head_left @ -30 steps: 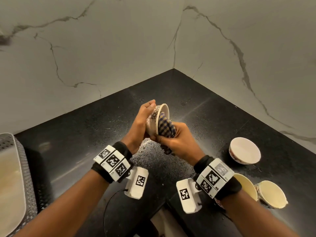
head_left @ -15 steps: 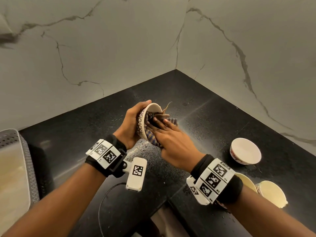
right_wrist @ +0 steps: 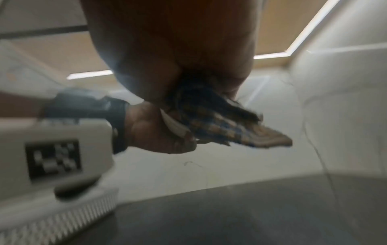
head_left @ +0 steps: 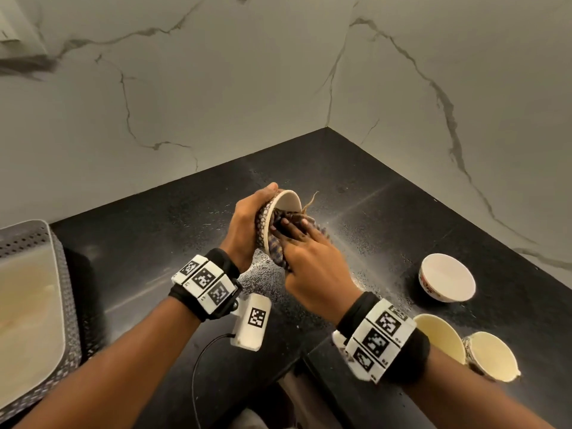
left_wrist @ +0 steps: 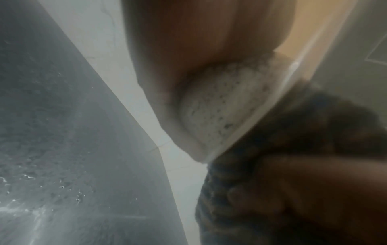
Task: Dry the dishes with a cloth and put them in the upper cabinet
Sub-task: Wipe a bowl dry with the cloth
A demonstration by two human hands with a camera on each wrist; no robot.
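Observation:
A small patterned bowl with a cream inside is held on its side above the black counter. My left hand grips it from behind, fingers curled round its outer wall. My right hand pushes a blue-and-tan checked cloth into the bowl's mouth, fingers reaching inside. In the right wrist view the cloth trails out below my palm, its loose end hanging free. How my right fingertips lie inside the bowl is hidden.
Three more bowls stand on the counter at the right: one apart, two near the front edge. A perforated metal tray sits at the far left. Marble walls meet in the corner behind. Water drops speckle the counter.
My right hand went from clutching the bunched cloth at the rim to pushing it deep inside with fingers stretched. The bowl's mouth turned more toward me, and both hands shifted slightly left.

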